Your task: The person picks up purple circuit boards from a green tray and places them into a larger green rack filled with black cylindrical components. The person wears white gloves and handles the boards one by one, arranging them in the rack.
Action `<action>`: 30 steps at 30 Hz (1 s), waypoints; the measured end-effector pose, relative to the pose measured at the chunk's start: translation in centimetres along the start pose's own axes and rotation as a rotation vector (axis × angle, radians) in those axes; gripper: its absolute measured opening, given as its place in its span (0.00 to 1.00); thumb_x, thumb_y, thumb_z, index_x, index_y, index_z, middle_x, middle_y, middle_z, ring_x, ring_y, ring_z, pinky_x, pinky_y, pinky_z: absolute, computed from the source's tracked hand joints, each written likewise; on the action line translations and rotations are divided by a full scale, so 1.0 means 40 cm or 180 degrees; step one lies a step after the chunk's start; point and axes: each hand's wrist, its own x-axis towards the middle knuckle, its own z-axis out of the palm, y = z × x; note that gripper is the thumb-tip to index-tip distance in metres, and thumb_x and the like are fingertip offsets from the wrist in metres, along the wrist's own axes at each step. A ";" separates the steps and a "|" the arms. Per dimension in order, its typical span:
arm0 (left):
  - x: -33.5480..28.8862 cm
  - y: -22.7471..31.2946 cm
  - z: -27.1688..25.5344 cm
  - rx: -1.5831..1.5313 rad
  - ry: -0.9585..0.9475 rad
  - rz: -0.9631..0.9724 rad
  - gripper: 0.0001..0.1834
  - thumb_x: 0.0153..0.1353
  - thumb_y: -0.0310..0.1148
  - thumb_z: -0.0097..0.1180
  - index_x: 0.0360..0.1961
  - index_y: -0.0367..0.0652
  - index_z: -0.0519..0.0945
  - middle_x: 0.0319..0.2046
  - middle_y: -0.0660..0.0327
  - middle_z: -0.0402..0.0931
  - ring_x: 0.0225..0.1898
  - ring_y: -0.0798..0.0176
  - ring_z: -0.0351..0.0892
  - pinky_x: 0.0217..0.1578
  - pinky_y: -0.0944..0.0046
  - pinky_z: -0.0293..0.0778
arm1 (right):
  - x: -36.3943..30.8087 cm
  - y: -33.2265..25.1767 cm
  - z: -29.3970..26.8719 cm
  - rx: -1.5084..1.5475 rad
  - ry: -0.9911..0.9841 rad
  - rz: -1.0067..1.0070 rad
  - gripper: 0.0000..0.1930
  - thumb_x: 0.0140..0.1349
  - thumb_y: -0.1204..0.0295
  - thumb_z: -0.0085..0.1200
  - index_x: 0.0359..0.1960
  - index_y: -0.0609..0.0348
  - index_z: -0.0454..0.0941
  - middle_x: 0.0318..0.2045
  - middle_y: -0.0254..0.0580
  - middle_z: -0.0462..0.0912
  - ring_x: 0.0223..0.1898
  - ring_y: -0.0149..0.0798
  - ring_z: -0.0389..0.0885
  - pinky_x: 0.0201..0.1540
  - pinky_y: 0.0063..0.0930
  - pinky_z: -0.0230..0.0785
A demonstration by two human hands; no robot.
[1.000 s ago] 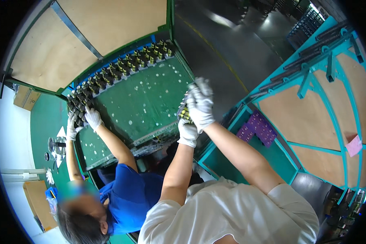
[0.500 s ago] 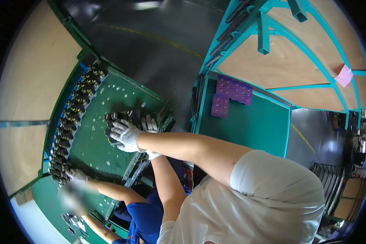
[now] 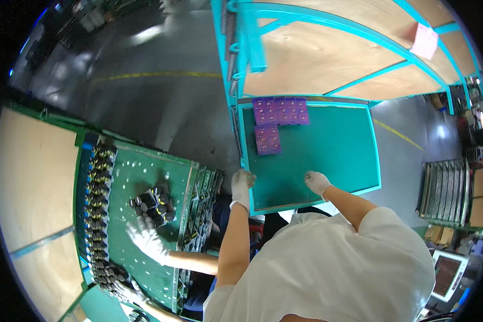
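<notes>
My left hand (image 3: 242, 187), in a white glove, is at the left edge of the green tabletop (image 3: 327, 145) with its fingers curled in. Over the same tabletop's near part, my gloved right hand (image 3: 317, 183) is loosely closed. Neither hand shows anything in it. Toward the far left corner lie purple panels (image 3: 280, 111) dotted with small pieces, and a smaller purple panel (image 3: 267, 139) sits just nearer. A cluster of black cylindrical parts (image 3: 154, 205) with yellow marks rests on the workbench (image 3: 139, 172) to my left, away from my hands.
A co-worker's gloved hand (image 3: 147, 240) is spread near that cluster; their other hand (image 3: 130, 292) touches a long row of similar black parts (image 3: 97, 214). A turquoise frame (image 3: 354, 37) with wooden boards rises behind my tabletop. Metal racking (image 3: 444, 193) stands at right.
My hands have left the black parts on the left bench and moved right to the green tabletop. My view has turned right. The co-worker's hand now reaches toward the cluster.
</notes>
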 end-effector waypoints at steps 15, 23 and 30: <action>0.117 -0.263 -0.002 0.1749 0.0168 -0.0788 0.22 0.60 0.42 0.48 0.47 0.34 0.70 0.33 0.56 0.75 0.32 0.64 0.76 0.33 0.66 0.71 | 0.311 0.313 -0.021 0.1460 0.0353 0.1360 0.30 0.55 0.55 0.47 0.55 0.63 0.62 0.49 0.58 0.71 0.52 0.54 0.69 0.54 0.39 0.62; 0.566 0.012 0.154 0.6447 0.0022 0.1685 0.12 0.57 0.31 0.42 0.40 0.40 0.72 0.38 0.47 0.73 0.42 0.45 0.73 0.43 0.53 0.71 | 0.739 0.199 -0.185 0.2948 0.0619 0.0367 0.27 0.60 0.55 0.45 0.54 0.64 0.65 0.46 0.47 0.75 0.47 0.39 0.72 0.51 0.32 0.63; 0.710 0.024 0.478 0.3585 0.1463 0.0196 0.32 0.59 0.52 0.33 0.57 0.40 0.63 0.49 0.38 0.68 0.51 0.39 0.68 0.53 0.50 0.63 | 0.781 0.230 -0.179 0.2208 0.0672 0.0414 0.23 0.59 0.56 0.45 0.48 0.61 0.71 0.42 0.57 0.77 0.45 0.53 0.75 0.47 0.37 0.65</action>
